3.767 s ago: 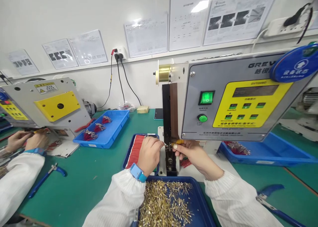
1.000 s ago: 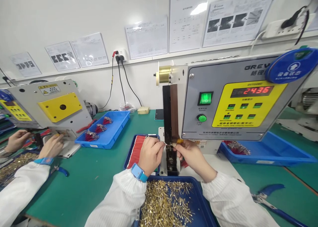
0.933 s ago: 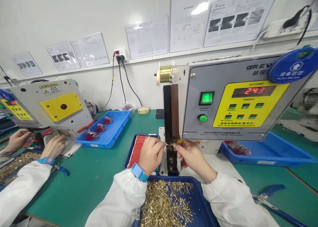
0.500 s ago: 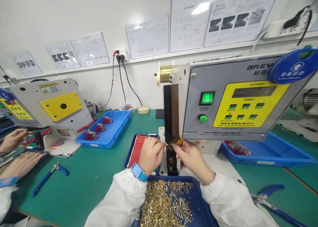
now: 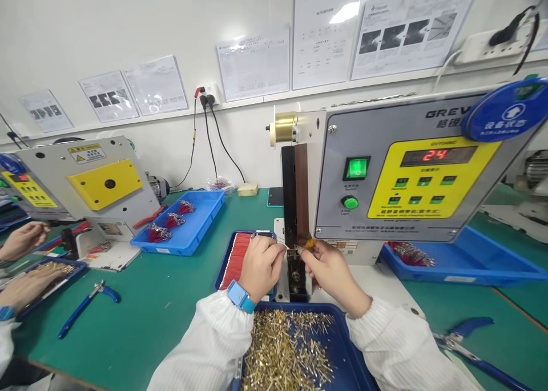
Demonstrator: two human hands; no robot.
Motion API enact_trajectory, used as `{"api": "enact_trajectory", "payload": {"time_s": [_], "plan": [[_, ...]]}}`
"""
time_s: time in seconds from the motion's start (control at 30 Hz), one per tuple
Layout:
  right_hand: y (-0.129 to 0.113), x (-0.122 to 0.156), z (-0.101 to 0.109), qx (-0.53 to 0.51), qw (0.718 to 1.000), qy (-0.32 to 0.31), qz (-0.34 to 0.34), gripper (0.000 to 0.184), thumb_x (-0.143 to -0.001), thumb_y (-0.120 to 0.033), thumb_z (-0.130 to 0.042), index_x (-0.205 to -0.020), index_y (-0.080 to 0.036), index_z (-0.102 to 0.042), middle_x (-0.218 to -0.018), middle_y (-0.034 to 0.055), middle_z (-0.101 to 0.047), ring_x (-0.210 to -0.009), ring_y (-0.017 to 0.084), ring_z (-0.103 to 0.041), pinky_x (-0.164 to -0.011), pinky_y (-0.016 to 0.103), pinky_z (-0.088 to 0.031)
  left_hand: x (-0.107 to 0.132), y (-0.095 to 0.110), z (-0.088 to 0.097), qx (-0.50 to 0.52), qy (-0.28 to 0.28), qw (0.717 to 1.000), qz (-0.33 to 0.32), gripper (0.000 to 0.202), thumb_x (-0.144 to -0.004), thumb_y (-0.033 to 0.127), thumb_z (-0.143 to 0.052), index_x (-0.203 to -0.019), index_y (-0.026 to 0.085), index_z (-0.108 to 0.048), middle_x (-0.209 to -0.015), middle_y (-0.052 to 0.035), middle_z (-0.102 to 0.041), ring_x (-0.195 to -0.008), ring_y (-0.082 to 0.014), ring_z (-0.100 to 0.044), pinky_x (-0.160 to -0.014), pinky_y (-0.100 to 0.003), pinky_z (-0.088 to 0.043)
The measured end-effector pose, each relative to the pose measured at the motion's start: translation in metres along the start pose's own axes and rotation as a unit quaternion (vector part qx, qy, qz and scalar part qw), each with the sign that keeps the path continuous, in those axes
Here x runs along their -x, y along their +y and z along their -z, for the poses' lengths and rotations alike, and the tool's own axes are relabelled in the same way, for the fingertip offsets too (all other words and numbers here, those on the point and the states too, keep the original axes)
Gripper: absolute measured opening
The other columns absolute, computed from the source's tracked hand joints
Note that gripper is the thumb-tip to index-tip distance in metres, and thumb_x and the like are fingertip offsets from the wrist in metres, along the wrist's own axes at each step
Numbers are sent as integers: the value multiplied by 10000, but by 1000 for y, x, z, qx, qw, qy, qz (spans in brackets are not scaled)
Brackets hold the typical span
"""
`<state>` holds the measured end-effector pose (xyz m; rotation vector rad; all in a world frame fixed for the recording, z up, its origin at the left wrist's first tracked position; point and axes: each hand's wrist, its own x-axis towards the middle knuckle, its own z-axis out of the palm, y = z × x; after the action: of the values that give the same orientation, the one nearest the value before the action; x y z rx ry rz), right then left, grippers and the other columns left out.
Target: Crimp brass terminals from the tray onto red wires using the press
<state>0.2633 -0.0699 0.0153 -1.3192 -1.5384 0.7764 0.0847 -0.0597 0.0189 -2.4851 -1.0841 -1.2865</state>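
My left hand (image 5: 261,268), with a blue wristband, pinches a thin wire (image 5: 272,241) whose tip reaches the jaw of the bench machine (image 5: 294,271). My right hand (image 5: 333,278) pinches a small brass terminal (image 5: 309,244) at the same jaw, from the other side. The fingertips of both hands nearly meet there, and the contact point is too small to see clearly. Below my wrists lies a blue tray of loose brass terminals (image 5: 287,351). Behind my left hand is a tray of red wires (image 5: 235,260).
The machine's grey and yellow control panel (image 5: 428,177) stands directly above my right hand. A blue tray of wire bundles (image 5: 177,222) is at the back left, and another (image 5: 464,271) is at the right. Blue-handled pliers (image 5: 88,305) lie left. A co-worker's hands (image 5: 25,265) work at the left.
My hands stay at the jaw with little movement. The co-worker's hands have moved left, away from their machine, and the panel display flickers.
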Motion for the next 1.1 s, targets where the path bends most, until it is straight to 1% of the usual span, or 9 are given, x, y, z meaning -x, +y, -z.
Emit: {"api": "enact_trajectory", "payload": {"time_s": [0.07,0.17,0.3,0.4,0.47,0.63,0.8,0.93,1.1], "plan": [[-3,-1,3,12,1000,-17,-3,247,-858,-408,-474,-714,-208,-470,-526,-17,-548,-475,146,-544,-494,258,-406,0,0,0,3,3,1000,-1,130,-935,183,-498,-932,170,-627,-860,-58,-592,-863,-190,-510,-758,-326,-440],[-11,-4,19,71,993,-89,5,214,-901,-334,-424,-743,-201,-477,-539,-12,-542,-480,141,-537,-516,262,-416,-1,1,1,3,5,1000,-5,131,-934,181,-496,-927,168,-626,-870,-65,-594,-865,-194,-513,-756,-328,-441],[-20,-6,53,246,953,-174,42,144,-861,-153,-416,-772,-187,-525,-597,18,-572,-543,153,-552,-586,278,-429,-2,0,2,-1,1,1000,-9,141,-930,166,-486,-920,165,-627,-862,-67,-598,-845,-195,-519,-742,-330,-442],[-19,-4,75,330,923,-182,74,201,-793,-86,-429,-847,-176,-601,-770,74,-642,-718,193,-604,-682,299,-454,-2,0,2,1,1,1000,-8,145,-928,167,-484,-912,165,-628,-852,-66,-603,-836,-193,-533,-737,-329,-451],[-16,-4,84,361,912,-179,71,243,-773,-85,-440,-897,-172,-630,-874,102,-658,-814,219,-613,-726,314,-463,-1,-1,1,5,-2,1000,-7,149,-930,172,-480,-911,164,-628,-844,-66,-610,-823,-189,-550,-726,-321,-460],[-6,-6,83,356,916,-182,21,206,-731,-111,-482,-821,-188,-650,-801,88,-658,-732,209,-607,-655,300,-453,2,-3,-3,9,-14,1000,7,179,-943,199,-459,-913,172,-633,-779,-51,-633,-735,-163,-595,-666,-285,-471],[1,-7,78,332,932,-143,28,204,-664,-122,-504,-782,-205,-649,-684,63,-621,-681,212,-590,-610,304,-430,4,-4,-4,4,-15,1000,10,183,-939,196,-457,-920,176,-638,-781,-50,-653,-737,-164,-620,-670,-281,-488],[0,-6,80,293,944,-151,2,171,-649,-147,-524,-756,-209,-641,-605,40,-589,-578,182,-557,-529,283,-399,4,-4,-4,2,-16,1000,9,172,-935,196,-467,-914,176,-637,-794,-51,-664,-745,-168,-629,-674,-282,-495],[-12,-5,80,326,932,-159,-25,115,-683,-101,-497,-653,-181,-574,-554,29,-566,-462,139,-487,-479,279,-341,3,-4,-4,6,-12,1000,7,158,-932,192,-480,-912,172,-636,-797,-50,-668,-748,-167,-637,-683,-281,-502]]}}
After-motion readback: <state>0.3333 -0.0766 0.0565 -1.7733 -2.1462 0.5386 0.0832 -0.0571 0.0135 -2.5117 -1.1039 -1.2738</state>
